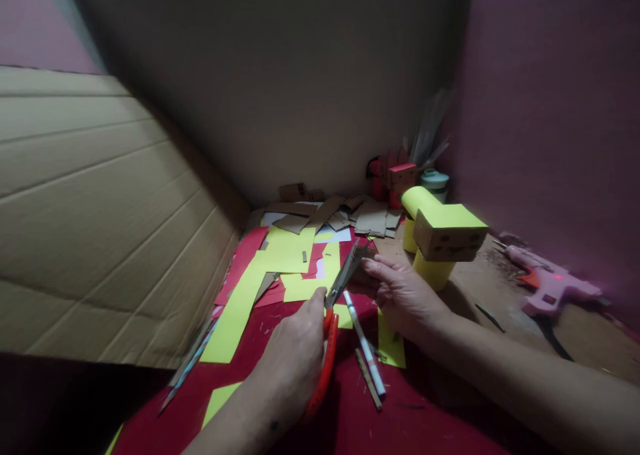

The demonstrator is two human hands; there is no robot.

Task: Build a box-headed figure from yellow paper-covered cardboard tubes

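My left hand [300, 342] is wrapped round the red handles of a pair of scissors [330, 348], whose blades point up and away, slightly parted. Close beside the blades, my right hand [395, 285] pinches a small dark piece of cardboard [364, 255], which the blades touch or overlap. A white marker [365, 342] and a thin cardboard strip [369, 380] lie below the hands. Yellow paper [287, 248] is spread beyond my left hand. Right of my right hand stands a yellow paper figure [435, 262] with a boxy cardboard head.
A large cardboard sheet [100, 222] leans at the left. Cardboard scraps [373, 216] lie at the back, near red figures [401, 178] and a pale green container [434, 182]. A pink glue gun [555, 282] rests at the right. A striped pencil [187, 367] lies at the left edge.
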